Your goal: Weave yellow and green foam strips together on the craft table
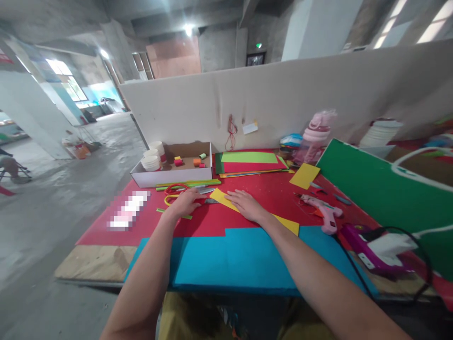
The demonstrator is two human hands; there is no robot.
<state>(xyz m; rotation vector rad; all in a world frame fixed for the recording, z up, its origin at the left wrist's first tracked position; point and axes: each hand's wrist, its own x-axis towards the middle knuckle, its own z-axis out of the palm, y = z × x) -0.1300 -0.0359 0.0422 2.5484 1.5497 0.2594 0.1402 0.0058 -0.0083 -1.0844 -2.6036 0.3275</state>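
My left hand (187, 203) is closed over a pair of scissors with a yellow handle loop (167, 200). The blades stick out to the right past my fingers, and my palm hides the middle. Just behind lies a red-handled pair of scissors (174, 189), partly covered. With fingers stretched out, my right hand (246, 205) lies flat on a strip of yellow paper (288, 225), which runs slantwise under hand and forearm. Beside my left wrist is a thin green strip (186, 216).
A white cardboard box (170, 178) with paper cups and small coloured rolls stands at the back left. Coloured sheets (251, 166) lie behind my hands. To the right are a yellow sheet (305, 176), a pink glue gun (327, 215), a purple device (368, 250) and a green board (375, 203).
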